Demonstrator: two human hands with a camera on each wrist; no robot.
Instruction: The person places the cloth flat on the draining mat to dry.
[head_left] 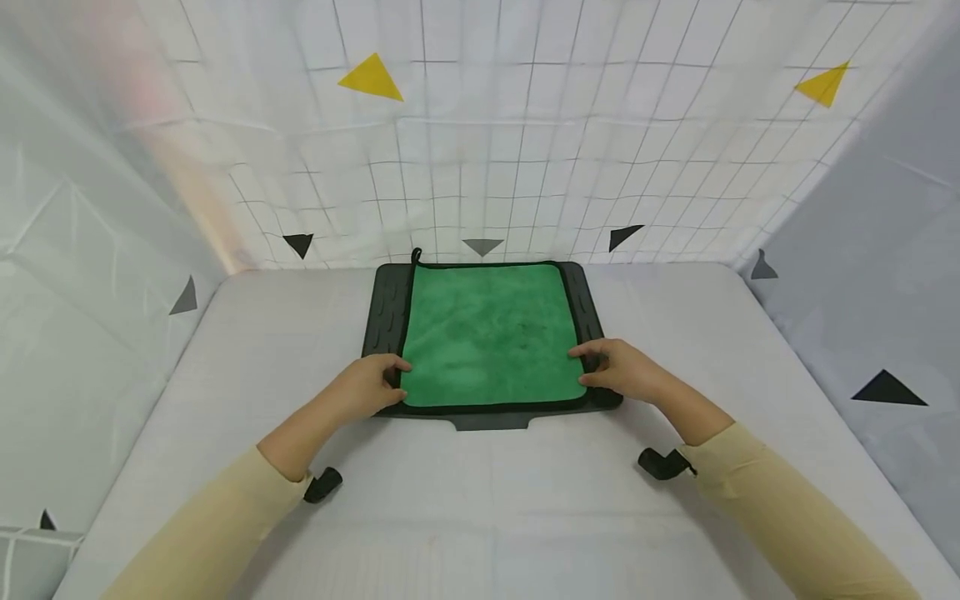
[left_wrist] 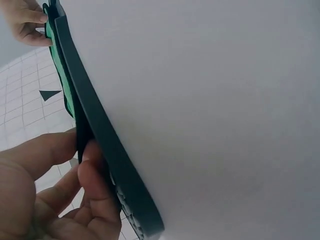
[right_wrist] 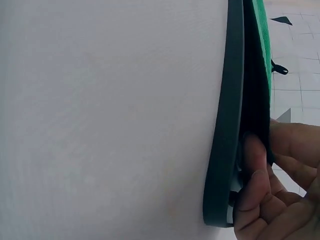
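Observation:
A green cloth [head_left: 487,333] with black edging lies spread over a dark ridged board [head_left: 386,310], a small black loop at its far left corner. The board's side strips and a short front tab show around it. My left hand [head_left: 367,386] pinches the cloth's left edge near the front corner. At the opposite edge, my right hand [head_left: 626,369] grips the cloth between thumb and fingers. In the right wrist view, the cloth's edge [right_wrist: 257,100] stands slightly lifted off the board [right_wrist: 225,125], with fingertips under it. The left wrist view shows the left hand [left_wrist: 75,190] pinching the black border likewise.
The board stands on a white-covered table [head_left: 487,517], close to its back edge. Behind hangs a white sheet [head_left: 480,142] with grid lines and triangle markers. Pale sheets flank both sides. Small black devices [head_left: 324,485] sit at both sleeve cuffs.

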